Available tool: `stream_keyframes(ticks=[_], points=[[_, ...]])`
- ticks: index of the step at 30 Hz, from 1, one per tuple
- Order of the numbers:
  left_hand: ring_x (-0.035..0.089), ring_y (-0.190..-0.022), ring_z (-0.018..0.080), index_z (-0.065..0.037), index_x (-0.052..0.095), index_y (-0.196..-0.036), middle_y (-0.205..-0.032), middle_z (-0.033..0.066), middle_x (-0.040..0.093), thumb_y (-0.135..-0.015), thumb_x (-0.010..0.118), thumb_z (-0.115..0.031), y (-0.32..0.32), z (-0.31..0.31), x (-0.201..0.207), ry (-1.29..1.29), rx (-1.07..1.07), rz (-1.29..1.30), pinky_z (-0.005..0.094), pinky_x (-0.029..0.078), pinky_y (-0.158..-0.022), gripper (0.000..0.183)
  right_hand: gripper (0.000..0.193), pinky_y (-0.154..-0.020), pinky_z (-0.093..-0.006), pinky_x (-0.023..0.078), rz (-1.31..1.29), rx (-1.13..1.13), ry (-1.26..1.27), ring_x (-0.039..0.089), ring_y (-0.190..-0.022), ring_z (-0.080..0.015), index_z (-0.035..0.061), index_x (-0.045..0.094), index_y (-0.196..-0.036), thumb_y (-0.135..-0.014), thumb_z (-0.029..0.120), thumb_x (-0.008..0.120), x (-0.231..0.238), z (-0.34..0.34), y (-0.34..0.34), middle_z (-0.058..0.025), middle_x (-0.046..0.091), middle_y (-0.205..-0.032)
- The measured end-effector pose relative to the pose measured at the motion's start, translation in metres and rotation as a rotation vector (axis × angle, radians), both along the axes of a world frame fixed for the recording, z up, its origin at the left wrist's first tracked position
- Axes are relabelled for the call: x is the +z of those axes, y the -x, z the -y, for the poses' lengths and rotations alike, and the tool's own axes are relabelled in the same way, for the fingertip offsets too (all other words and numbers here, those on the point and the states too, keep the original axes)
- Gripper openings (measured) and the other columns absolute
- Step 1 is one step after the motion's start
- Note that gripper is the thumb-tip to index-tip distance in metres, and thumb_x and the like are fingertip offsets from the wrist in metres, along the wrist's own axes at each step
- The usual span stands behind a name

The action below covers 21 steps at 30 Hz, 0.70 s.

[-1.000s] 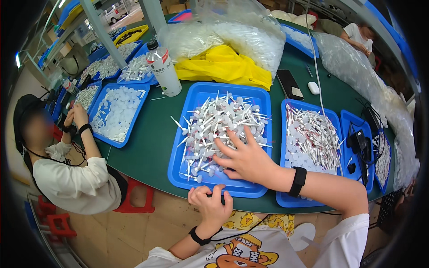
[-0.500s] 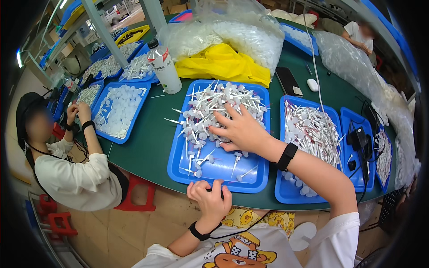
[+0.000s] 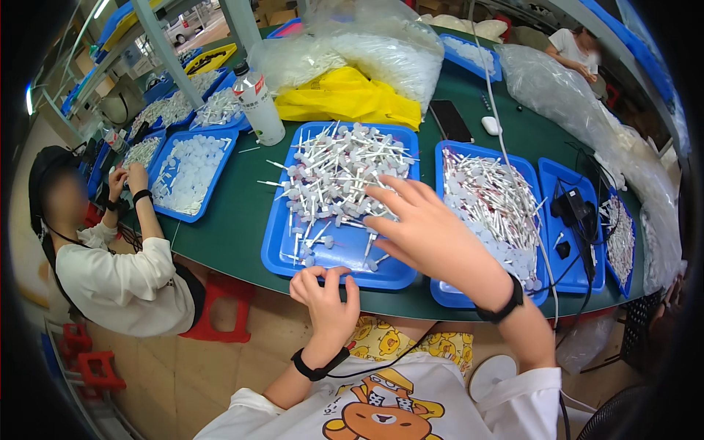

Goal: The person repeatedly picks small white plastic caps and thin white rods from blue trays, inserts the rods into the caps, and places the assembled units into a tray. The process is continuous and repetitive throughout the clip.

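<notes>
Your right hand hides part of the blue tray.
Its fingers are apart by white sticks heaped inside; your left hand curls, and I can't tell if it's holding anything.

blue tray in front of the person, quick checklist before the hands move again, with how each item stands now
1. Right hand empty: cannot tell; fingers spread over the tray's right side, palm hidden.
2. Left hand empty: cannot tell; fingers curled by the near rim.
3. White stick pieces all within the blue tray: not ok; some stick out over its left rim.
4. Bottle standing and capped: ok.
5. Phone apart from the tray: ok; it lies on the table.
</notes>
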<state>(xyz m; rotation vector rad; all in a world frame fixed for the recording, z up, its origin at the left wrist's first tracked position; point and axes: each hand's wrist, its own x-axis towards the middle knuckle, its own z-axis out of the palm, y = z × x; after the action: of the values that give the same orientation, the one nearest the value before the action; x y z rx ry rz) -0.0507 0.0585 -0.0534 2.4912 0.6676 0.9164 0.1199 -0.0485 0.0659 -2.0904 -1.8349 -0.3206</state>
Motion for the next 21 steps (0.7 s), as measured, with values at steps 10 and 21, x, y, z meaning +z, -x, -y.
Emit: stream_keyframes(ticks=[10,21], points=[[0.055,-0.097,0.0245,-0.008,0.066,-0.095,-0.091,0.0050,0.060,-0.083,0.070,-0.012,-0.042,0.041,0.039,0.093,-0.491,-0.027,0.0420,0.030,-0.098,0.013,0.023,-0.089,-0.0407,0.045,-0.427,-0.720,-0.042,0.060,-0.099,-0.0318,0.0029,0.067,-0.104,-0.084,0.013,0.072,-0.010,0.188,0.091,-0.0121,0.065,-0.101],[0.051,-0.098,0.0256,-0.009,0.067,-0.099,-0.094,0.0040,0.057,-0.074,0.079,-0.010,-0.093,0.084,0.025,-0.057,-0.591,-0.143,0.0418,0.034,-0.089,0.027,0.009,-0.077,-0.0391,0.046,-0.455,-0.672,-0.209,0.060,-0.084,-0.0299,0.0012,0.067,-0.090,-0.082,0.006,0.071,-0.051,0.202,0.077,-0.0110,0.064,-0.084]])
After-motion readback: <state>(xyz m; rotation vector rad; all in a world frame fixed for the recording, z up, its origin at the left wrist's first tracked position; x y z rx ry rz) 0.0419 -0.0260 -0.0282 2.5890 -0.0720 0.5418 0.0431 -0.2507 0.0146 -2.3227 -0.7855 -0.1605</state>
